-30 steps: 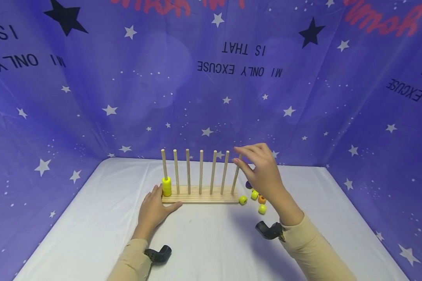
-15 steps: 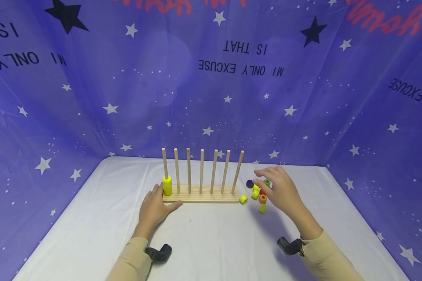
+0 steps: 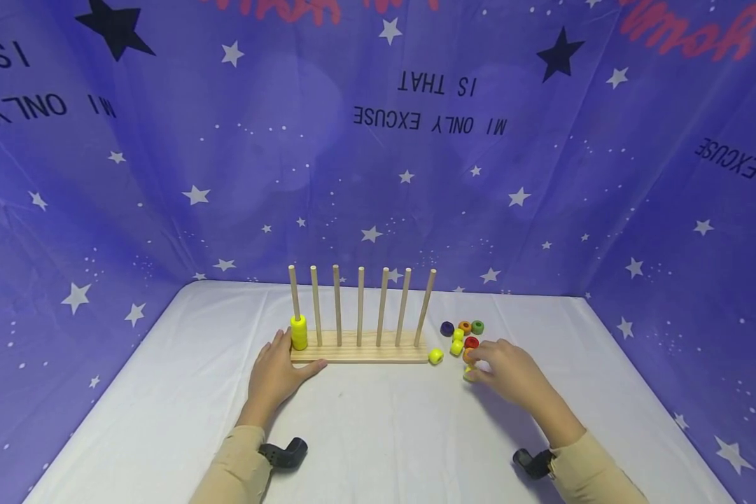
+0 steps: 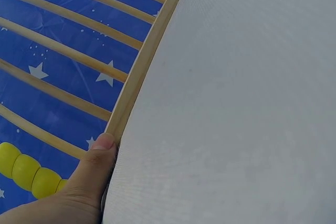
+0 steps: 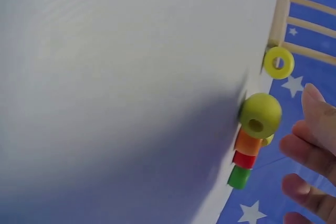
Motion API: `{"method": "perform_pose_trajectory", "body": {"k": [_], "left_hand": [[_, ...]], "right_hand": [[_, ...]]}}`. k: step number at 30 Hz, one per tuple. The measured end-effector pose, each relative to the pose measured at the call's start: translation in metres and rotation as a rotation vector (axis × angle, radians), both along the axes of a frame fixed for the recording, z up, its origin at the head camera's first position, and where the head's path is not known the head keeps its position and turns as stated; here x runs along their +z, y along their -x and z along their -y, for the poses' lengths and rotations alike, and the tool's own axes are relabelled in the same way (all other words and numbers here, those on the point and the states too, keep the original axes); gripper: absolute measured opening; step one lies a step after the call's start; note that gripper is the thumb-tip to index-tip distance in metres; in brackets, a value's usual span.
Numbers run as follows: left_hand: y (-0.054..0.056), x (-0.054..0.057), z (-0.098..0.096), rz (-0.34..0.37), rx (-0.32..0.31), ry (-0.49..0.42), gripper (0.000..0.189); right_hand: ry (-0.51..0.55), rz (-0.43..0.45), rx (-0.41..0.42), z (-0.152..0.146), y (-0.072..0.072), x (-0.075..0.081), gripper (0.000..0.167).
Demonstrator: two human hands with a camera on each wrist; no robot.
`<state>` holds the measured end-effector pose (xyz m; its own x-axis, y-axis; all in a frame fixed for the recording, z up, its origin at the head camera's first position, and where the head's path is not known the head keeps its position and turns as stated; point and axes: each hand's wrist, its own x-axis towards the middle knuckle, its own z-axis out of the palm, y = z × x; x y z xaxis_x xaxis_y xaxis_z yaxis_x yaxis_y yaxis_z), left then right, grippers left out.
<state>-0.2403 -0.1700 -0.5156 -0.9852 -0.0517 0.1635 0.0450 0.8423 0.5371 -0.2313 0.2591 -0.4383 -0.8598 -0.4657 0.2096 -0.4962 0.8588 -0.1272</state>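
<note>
A wooden peg rack (image 3: 359,355) with several upright rods stands on the white table. Yellow beads (image 3: 299,333) are stacked on its leftmost rod. My left hand (image 3: 276,374) holds the left end of the base, thumb along the front edge, the other fingers at the end; the thumb (image 4: 93,166) also shows in the left wrist view. My right hand (image 3: 507,371) is over the loose beads, thumb and fingers around the nearest yellow bead (image 3: 469,375). In the right wrist view the fingers (image 5: 302,148) are spread, and a gap shows between them and that yellow bead (image 5: 261,115).
A single yellow bead (image 3: 436,356) lies at the rack's right end. Beyond my right hand are purple (image 3: 447,328), orange (image 3: 465,327), green (image 3: 477,327) and red (image 3: 471,342) beads, with more yellow ones. A purple starry cloth (image 3: 372,175) hangs behind and beside the table.
My right hand has come away from the top of the rightmost rod, moving right and down to the nearest yellow bead. My left hand and the rack have stayed in place.
</note>
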Motion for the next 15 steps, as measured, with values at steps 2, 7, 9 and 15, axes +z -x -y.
{"method": "perform_pose_trajectory", "body": {"k": [2,7,9,15], "left_hand": [[-0.0002,0.0003,0.0001,-0.001,-0.001,-0.001,0.11],[-0.0008,0.0009,-0.0003,-0.003,-0.001,-0.005,0.108],[-0.0009,0.001,-0.0005,-0.005,0.001,-0.006,0.108],[-0.0009,0.0008,-0.0006,-0.011,0.001,-0.005,0.108]], "right_hand": [[-0.026,0.01,-0.005,-0.0015,-0.0014,-0.0018,0.025],[-0.07,0.043,-0.024,-0.0037,-0.0035,-0.0054,0.031],[-0.077,0.047,-0.032,-0.004,-0.0034,-0.0068,0.032],[-0.062,0.073,-0.065,-0.0038,-0.0014,-0.0106,0.032]]}}
